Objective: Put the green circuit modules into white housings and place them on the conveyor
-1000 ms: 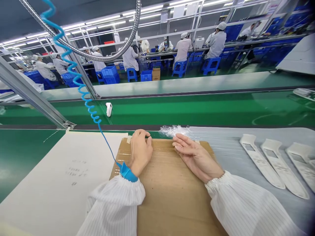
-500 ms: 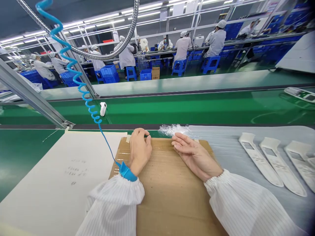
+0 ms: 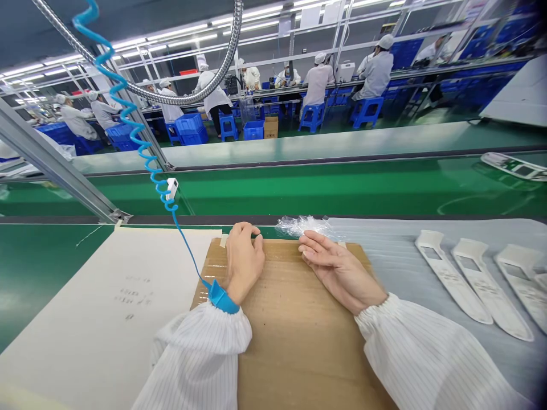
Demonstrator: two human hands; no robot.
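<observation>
My left hand [image 3: 245,256] rests at the far left part of a brown cardboard sheet [image 3: 294,341]. Its fingers curve loosely, the thumb stands apart, and I see nothing in it. Around that wrist is a blue strap [image 3: 222,297] tied to a coiled blue cord [image 3: 143,145]. My right hand [image 3: 337,270] lies open near the board's far right corner, fingers stretched and palm turned inward, holding nothing. Just beyond its fingertips sits a crumpled heap of clear plastic film [image 3: 303,225].
Several white plastic housings [image 3: 453,276] lie on grey foam sheeting [image 3: 384,245] at right. A large white sheet with handwriting [image 3: 85,319] covers the left. Beyond runs a green conveyor belt [image 3: 299,188] carrying a small white device [image 3: 171,188] and a white panel [image 3: 513,166]. Co-workers sit farther back.
The small white device and the white panel have shifted left along the belt. The coiled cord sways slightly to the right. A distant co-worker now leans forward. My hands have stayed put.
</observation>
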